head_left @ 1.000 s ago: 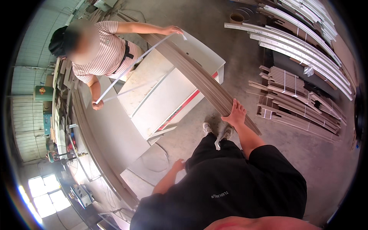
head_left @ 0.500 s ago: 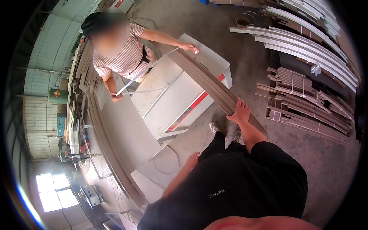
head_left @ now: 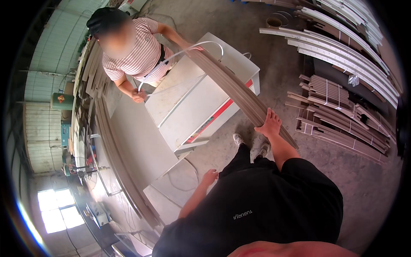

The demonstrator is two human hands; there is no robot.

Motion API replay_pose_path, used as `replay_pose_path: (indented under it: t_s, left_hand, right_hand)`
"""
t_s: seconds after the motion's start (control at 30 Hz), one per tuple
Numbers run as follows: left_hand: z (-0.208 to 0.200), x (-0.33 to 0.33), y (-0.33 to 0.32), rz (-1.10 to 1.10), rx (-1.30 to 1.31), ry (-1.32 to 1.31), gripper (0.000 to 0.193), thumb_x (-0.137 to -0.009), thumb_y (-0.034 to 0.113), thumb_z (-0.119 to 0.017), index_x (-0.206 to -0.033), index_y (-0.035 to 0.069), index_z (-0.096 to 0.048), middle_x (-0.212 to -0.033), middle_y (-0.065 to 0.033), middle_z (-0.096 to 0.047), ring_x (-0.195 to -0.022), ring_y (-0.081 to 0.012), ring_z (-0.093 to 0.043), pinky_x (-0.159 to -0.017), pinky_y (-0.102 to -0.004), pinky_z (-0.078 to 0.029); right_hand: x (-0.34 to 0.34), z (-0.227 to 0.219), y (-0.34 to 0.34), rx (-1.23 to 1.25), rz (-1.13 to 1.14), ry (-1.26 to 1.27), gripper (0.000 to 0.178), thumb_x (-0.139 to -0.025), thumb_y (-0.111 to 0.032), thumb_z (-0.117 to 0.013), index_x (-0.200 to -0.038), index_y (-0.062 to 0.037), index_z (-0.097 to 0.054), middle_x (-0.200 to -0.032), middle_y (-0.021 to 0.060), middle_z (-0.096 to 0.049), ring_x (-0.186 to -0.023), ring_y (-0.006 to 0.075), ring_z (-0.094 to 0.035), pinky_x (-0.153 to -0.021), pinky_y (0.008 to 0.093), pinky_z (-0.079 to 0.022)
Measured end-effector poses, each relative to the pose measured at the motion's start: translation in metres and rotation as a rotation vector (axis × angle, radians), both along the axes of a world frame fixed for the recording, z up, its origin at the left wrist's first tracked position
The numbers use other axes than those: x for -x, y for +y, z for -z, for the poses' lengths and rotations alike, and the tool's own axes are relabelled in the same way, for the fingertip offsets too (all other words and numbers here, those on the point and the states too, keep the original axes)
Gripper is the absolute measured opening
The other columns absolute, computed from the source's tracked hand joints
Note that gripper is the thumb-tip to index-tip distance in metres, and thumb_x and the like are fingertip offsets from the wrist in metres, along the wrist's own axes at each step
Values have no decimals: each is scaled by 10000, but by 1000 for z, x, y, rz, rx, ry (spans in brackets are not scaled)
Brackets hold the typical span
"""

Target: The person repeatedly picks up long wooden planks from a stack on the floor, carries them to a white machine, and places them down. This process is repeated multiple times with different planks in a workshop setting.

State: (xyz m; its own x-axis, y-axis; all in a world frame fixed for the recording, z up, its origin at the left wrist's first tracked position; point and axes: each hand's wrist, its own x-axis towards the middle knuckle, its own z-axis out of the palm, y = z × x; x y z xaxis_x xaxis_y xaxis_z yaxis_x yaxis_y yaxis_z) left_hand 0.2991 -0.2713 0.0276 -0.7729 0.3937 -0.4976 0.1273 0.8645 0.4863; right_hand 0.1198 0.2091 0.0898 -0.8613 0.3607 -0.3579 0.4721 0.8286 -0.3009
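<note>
My right hand [head_left: 269,124] lies across the near end of a stack of long brown strips [head_left: 233,88], its thumb at the left edge and its fingers over the top. The strips rest on a white table [head_left: 171,122] and overhang its near side. My left hand [head_left: 209,176] hangs low by my left side, fingers loosely curled, with nothing visible in it. Across the table a co-worker in a striped shirt grips a white strap [head_left: 169,60] in one hand [head_left: 138,96]. The co-worker's other hand [head_left: 195,46] is at the far end of the stack, where the strap arcs over.
White strip bundles [head_left: 334,53] and tied brown bundles [head_left: 342,115] lie on the floor at right. More long brown strips [head_left: 117,158] run along the left beside a grey board [head_left: 132,124]. A lower white panel [head_left: 167,195] stands near my left hand. My shoes [head_left: 238,139] are beside the table.
The co-worker's strap, earlier stretched straight between both hands, now bows over the stack. Their far hand has drawn back to the strips, and my left hand has shifted slightly left.
</note>
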Motion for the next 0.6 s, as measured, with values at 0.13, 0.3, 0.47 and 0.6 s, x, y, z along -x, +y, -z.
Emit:
replay_pose_path:
  t_s: [0.13,0.3,0.47,0.6]
  left_hand:
    - [13,2,9,-138,-70,-40,430,-971,364,-629,-1277,63,-661,-1104,-178,-748,-987,-291,-736,-899,-395,-555]
    - [18,13,13,-96,-101,16,437,-966,376,-640,-1281,73,-661,-1072,-171,-755,-1047,-295,-721,-903,-401,-554]
    - [4,33,18,-291,-41,-188,446,-951,363,-661,-1280,62,-654,-991,-163,-760,-916,-281,-748,-863,-393,-570]
    - [-3,34,1,-121,-121,-63,463,-943,351,-663,-1278,33,-643,-944,-147,-758,-829,-232,-754,-809,-358,-582]
  right_hand:
    - [1,-2,-1,-8,-5,17,1347,-585,-546,-895,-1636,-123,-168,-1604,93,-338,-1415,327,-395,-1140,512,-311]
    - [1,-1,-2,-18,-7,46,1342,-579,-543,-896,-1632,-116,-181,-1596,92,-346,-1402,330,-402,-1132,508,-318]
    - [1,3,0,-25,1,47,1343,-574,-548,-895,-1631,-117,-186,-1595,87,-350,-1398,329,-403,-1121,507,-329]
    - [2,0,0,-16,4,16,1353,-568,-555,-894,-1635,-123,-183,-1596,86,-354,-1403,332,-402,-1120,510,-332]
